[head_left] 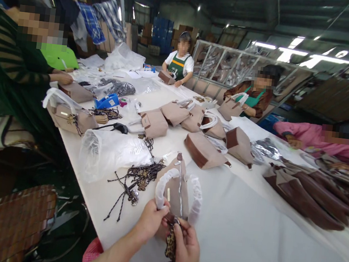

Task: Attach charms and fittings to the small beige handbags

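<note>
A beige bag (176, 181) with a silver zipper stands before me, its two handles wrapped in white film. My left hand (152, 219) is closed on the bag's near end, by the brown tab. Fingers of my right hand (188, 246) pinch the metal ring at that end, where a leopard-print charm (171, 244) with a dark cord hangs beside the thumb. Just left of the bag lies a pile of similar charms (144, 176) with black cords. How the ring joins the charm is partly hidden by my fingers.
More beige-brown bags (205, 151) stand across the white table (245, 231). A clear plastic bag (108, 155) and blue tape dispenser (107, 101) lie left. Brown pieces (306, 192) are stacked right. Several people work around the table; a woven chair (9, 221) is lower left.
</note>
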A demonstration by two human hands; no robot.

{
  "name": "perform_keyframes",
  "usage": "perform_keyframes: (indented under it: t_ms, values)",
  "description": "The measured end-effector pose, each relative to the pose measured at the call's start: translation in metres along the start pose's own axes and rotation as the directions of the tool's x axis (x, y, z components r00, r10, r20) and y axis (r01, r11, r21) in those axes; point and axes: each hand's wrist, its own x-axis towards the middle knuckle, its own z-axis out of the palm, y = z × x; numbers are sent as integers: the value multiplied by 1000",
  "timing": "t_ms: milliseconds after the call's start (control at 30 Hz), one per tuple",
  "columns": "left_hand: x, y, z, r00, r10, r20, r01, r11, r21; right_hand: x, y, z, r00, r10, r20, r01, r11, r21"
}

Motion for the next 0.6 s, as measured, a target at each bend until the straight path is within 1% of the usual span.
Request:
perform_keyframes:
  t_ms: [67, 133, 233, 333, 400, 433, 500, 567, 600]
  values:
    - [-1, 0, 4, 999, -36, 7, 37, 999, -36, -1, 3, -5, 994, -103, -25, 98, 983, -154]
    - [-2, 0, 7, 998, -67, -1, 67, 995, -68, -2, 1, -11, 983, -183, -1, 175, 944, -279]
    - [-5, 2, 10, 997, -82, -17, 80, 992, -97, -4, -6, -21, 961, -268, 65, 271, 874, -403]
    - [-4, 2, 12, 997, -80, 2, 80, 991, -106, -9, -7, -28, 930, -322, 177, 367, 782, -503]
    - [-3, -1, 13, 995, -99, 16, 100, 989, -106, -12, -4, -30, 926, -316, 205, 377, 760, -529]
    - [-3, -2, 14, 994, -109, 20, 110, 989, -101, -13, -4, -30, 933, -308, 187, 359, 758, -545]
    - [-3, -6, 15, 993, -113, 29, 115, 989, -89, -12, -7, -29, 947, -306, 101, 302, 732, -611]
    - [-5, -7, 15, 994, -97, 46, 100, 993, -70, -9, -15, -30, 939, -339, 65, 288, 664, -690]
    - [-7, -8, 16, 995, -84, 62, 88, 994, -61, -7, -20, -30, 933, -353, 72, 296, 635, -714]
